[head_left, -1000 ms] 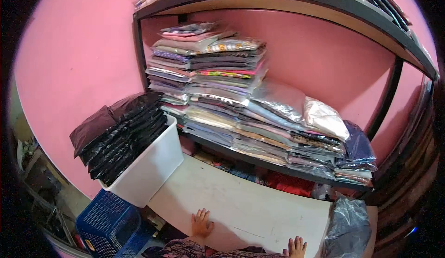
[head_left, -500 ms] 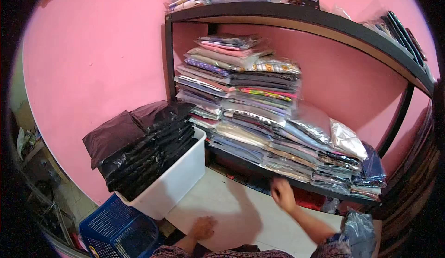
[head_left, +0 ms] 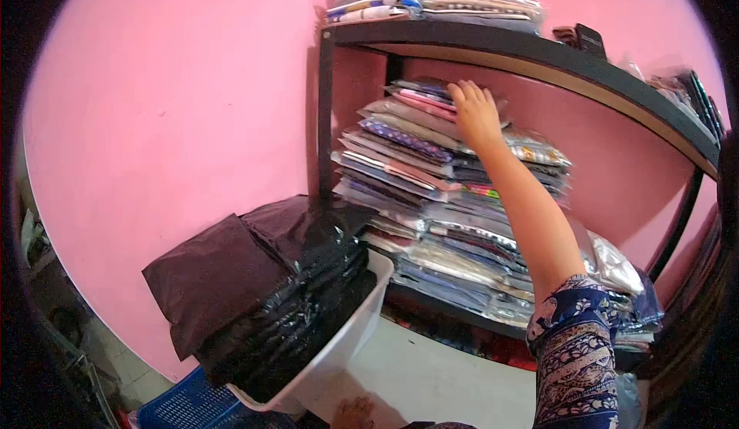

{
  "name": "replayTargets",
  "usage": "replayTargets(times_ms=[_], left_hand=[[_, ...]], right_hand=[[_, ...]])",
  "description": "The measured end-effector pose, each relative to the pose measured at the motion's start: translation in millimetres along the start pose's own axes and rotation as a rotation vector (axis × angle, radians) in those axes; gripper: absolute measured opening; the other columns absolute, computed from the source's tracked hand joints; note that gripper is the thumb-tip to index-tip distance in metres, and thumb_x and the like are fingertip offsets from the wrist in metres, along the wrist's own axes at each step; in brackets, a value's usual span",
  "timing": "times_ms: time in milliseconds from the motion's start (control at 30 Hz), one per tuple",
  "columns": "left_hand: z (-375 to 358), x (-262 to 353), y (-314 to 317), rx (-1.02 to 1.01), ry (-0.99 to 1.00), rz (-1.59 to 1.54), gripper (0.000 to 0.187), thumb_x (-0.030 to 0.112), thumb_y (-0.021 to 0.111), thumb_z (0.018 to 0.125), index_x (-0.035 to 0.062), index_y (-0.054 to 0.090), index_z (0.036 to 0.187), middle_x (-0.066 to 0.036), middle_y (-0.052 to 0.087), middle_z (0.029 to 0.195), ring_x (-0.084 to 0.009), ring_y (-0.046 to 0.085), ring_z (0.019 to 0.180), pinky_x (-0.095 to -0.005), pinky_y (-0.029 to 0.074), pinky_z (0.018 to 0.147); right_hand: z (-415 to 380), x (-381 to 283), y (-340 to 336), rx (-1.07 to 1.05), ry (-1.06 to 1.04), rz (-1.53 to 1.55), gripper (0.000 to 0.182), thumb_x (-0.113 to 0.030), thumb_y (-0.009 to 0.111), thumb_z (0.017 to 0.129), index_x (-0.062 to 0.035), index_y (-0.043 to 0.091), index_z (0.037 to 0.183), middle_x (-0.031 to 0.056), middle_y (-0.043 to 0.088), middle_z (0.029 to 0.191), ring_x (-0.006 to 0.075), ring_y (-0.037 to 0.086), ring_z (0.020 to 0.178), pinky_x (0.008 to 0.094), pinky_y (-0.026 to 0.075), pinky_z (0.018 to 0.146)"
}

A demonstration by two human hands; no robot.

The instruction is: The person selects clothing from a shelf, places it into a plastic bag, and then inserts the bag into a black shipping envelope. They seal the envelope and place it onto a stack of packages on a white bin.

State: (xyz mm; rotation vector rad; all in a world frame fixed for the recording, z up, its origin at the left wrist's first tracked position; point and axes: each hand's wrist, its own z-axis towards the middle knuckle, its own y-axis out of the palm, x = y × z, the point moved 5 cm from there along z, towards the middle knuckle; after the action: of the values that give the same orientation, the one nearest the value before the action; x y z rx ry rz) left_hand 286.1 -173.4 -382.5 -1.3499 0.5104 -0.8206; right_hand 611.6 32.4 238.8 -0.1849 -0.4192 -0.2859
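My right hand point(head_left: 475, 113) is raised to the top of the tall stack of plastic-wrapped folded fabrics point(head_left: 431, 169) on the shelf. Its fingers are apart and lie on or just over the top packets, near a pink one point(head_left: 422, 104). My left hand point(head_left: 354, 412) is low at the bottom edge, blurred and dim, above the white surface point(head_left: 439, 375); its fingers cannot be made out.
Black plastic packages point(head_left: 269, 283) fill a white bin point(head_left: 358, 336) at the left, beside a blue basket point(head_left: 188, 404). The dark shelf frame point(head_left: 493, 44) carries more packets point(head_left: 481, 7) and a phone point(head_left: 590, 40) on top.
My right hand has risen from the shelf's lower front edge to the top of the stack. The view has shifted, so my left hand appears lower in the frame.
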Motion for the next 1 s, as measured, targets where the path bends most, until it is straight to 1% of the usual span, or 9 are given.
replayTargets(times_ms=[67, 133, 267, 433, 500, 567, 733, 900, 1000], left_hand=[[1, -2, 0, -0.005, -0.022, 0.017, 0.06, 0.044, 0.06, 0.079, 0.01, 0.047, 0.127, -0.014, 0.043, 0.134, -0.0319, 0.04, 0.124, -0.0546, 0.035, 0.093], [2, -3, 2, -0.025, -0.037, 0.03, 0.059, 0.043, 0.061, 0.079, 0.0096, 0.048, 0.126, -0.014, 0.044, 0.133, -0.0315, 0.041, 0.123, -0.0536, 0.037, 0.091], [4, -5, 6, -0.083, -0.028, 0.04, 0.058, 0.042, 0.063, 0.078, 0.0088, 0.05, 0.123, -0.014, 0.045, 0.132, -0.0308, 0.042, 0.122, -0.0516, 0.04, 0.089], [8, -4, 12, -0.16, 0.027, 0.045, 0.056, 0.04, 0.066, 0.076, 0.0078, 0.052, 0.12, -0.013, 0.047, 0.13, -0.0298, 0.043, 0.12, -0.0491, 0.043, 0.086], [4, -5, 18, -0.198, 0.053, 0.043, 0.056, 0.04, 0.067, 0.076, 0.0076, 0.053, 0.119, -0.013, 0.047, 0.129, -0.0296, 0.043, 0.12, -0.0486, 0.044, 0.085], [-4, -13, 28, -0.148, 0.076, -0.105, 0.062, 0.045, 0.053, 0.082, 0.0089, 0.045, 0.132, -0.016, 0.04, 0.138, -0.0339, 0.037, 0.127, -0.0594, 0.025, 0.101], [-5, -10, 21, 0.026, 0.069, -0.165, 0.054, 0.035, 0.053, 0.082, 0.0072, 0.048, 0.128, -0.017, 0.045, 0.134, -0.0332, 0.038, 0.127, -0.0569, 0.023, 0.104], [-1, -5, 14, 0.037, 0.089, -0.108, 0.051, 0.031, 0.053, 0.082, 0.008, 0.049, 0.127, -0.015, 0.044, 0.134, -0.031, 0.037, 0.127, -0.0543, 0.023, 0.104], [8, -10, 15, 0.081, 0.052, -0.284, 0.044, 0.028, 0.055, 0.082, 0.0066, 0.052, 0.12, -0.017, 0.048, 0.127, -0.0314, 0.042, 0.121, -0.0526, 0.028, 0.098]], right_hand=[[6, -1, 9, 0.081, -0.03, -0.182, 0.035, -0.015, 0.051, 0.083, -0.0093, 0.053, 0.118, 0.0085, 0.058, 0.111, 0.0267, 0.053, 0.107, 0.044, 0.039, 0.093], [5, 4, 21, -0.134, 0.066, -0.294, 0.04, -0.016, 0.05, 0.085, -0.0105, 0.05, 0.125, 0.0081, 0.06, 0.108, 0.0253, 0.052, 0.11, 0.0449, 0.038, 0.095], [3, 13, 34, -0.475, 0.099, -0.241, 0.026, -0.015, 0.052, 0.082, -0.0112, 0.055, 0.108, 0.0055, 0.063, 0.092, 0.0235, 0.06, 0.094, 0.0419, 0.048, 0.077], [-34, -24, -73, -0.202, -0.028, -0.094, 0.019, -0.011, 0.054, 0.078, -0.0115, 0.054, 0.097, 0.0048, 0.056, 0.082, 0.0238, 0.06, 0.08, 0.0368, 0.051, 0.064], [-81, -45, -109, -0.404, -0.014, -0.059, 0.023, -0.009, 0.054, 0.077, -0.0112, 0.054, 0.099, 0.0037, 0.056, 0.087, 0.0233, 0.059, 0.082, 0.0344, 0.051, 0.062], [-136, -67, -148, -0.386, -0.013, 0.045, 0.029, -0.011, 0.057, 0.076, -0.0122, 0.058, 0.105, 0.0025, 0.056, 0.083, 0.0204, 0.057, 0.075, 0.0326, 0.048, 0.059], [-332, -139, -220, -0.644, 0.043, 0.328, 0.032, -0.015, 0.057, 0.076, -0.0106, 0.059, 0.108, 0.0031, 0.058, 0.095, 0.019, 0.057, 0.082, 0.0308, 0.05, 0.062], [-578, -251, -284, -1.266, 0.162, 0.73, 0.027, -0.02, 0.055, 0.081, -0.0144, 0.058, 0.106, 0.0055, 0.059, 0.102, 0.0228, 0.061, 0.086, 0.0326, 0.053, 0.069], [-612, -270, -311, -1.394, 0.269, 0.73, 0.028, -0.02, 0.055, 0.081, -0.0141, 0.057, 0.108, 0.0052, 0.057, 0.106, 0.0237, 0.059, 0.094, 0.0336, 0.052, 0.073]])
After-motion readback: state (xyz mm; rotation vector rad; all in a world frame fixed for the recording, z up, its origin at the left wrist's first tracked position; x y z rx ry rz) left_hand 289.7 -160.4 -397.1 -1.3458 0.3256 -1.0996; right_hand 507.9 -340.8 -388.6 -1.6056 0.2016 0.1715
